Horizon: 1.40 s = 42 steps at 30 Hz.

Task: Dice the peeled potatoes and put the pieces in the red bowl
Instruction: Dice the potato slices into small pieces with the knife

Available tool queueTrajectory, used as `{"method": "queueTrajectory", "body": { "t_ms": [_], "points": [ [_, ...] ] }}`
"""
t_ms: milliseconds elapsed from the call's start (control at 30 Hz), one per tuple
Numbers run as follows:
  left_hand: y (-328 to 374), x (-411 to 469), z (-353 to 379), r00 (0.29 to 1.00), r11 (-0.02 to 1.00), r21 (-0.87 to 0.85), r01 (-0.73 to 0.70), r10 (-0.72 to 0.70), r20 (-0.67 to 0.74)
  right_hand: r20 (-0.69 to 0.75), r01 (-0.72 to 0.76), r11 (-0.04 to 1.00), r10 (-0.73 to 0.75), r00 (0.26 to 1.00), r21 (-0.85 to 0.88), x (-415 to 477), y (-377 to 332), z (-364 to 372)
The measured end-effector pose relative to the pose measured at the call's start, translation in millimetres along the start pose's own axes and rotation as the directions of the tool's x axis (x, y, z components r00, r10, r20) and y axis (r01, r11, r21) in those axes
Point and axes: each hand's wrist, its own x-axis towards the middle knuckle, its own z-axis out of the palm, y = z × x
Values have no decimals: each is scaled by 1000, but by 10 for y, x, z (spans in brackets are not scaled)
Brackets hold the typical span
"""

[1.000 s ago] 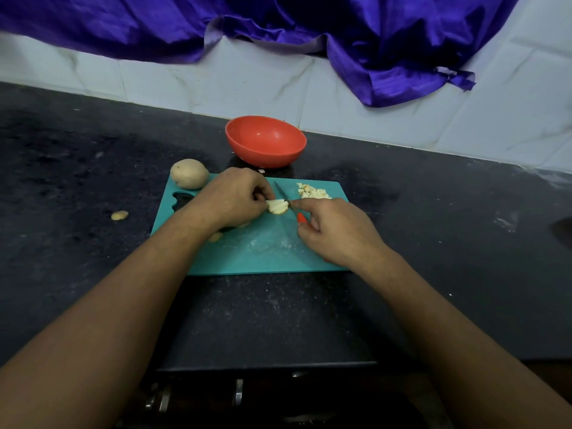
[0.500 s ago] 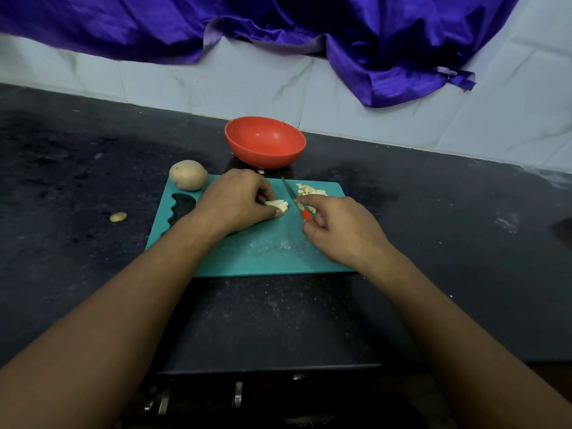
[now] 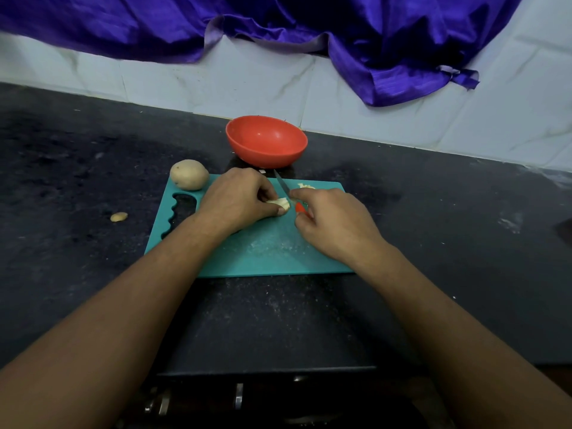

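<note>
While left hand (image 3: 240,196) pinches the potato piece (image 3: 280,203), right hand (image 3: 334,224) grips the knife (image 3: 282,187) — just beside

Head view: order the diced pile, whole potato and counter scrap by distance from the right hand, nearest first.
1. Diced pile, just beyond the right hand.
2. Whole potato, board's far-left corner.
3. Scrap, on counter left of board.

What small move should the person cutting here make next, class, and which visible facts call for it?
Probably press the knife down through the potato piece that the left hand pinches on the teal board. The right hand holds the blade right beside that piece, which is larger than the diced bits behind the right hand, and the red bowl looks empty.
</note>
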Motion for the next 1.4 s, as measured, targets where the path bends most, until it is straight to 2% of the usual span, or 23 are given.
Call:
{"method": "queueTrajectory", "body": {
  "t_ms": [333, 567, 733, 1067, 1167, 1400],
  "points": [
    [-7, 7, -8, 1000, 999, -40, 11, -10, 22, 27, 12, 1000, -13, 1000, 15, 19, -8, 85],
    [-23, 4, -111, 992, 994, -112, 14, 0, 125, 17, 13, 999, -14, 1000, 36, 17, 57, 121],
    [-10, 1, -82, 996, 993, -115, 32, -22, 84, 30, 0, 999, -1, 1000, 33, 20, 65, 105],
    [15, -4, -49, 998, 996, -76, 51, -48, 38, 33, -45, 999, 46, 998, -26, 16, -34, -30],
    [31, -16, -44, 998, 996, -76, 55, -53, 35, -3, -43, 996, 42, 999, -75, 42, -92, -78],
    [52, -19, -52, 996, 992, -92, 88, -85, 41, 15, -20, 980, 23, 1000, -197, -91, -161, 153]
  ]
}}
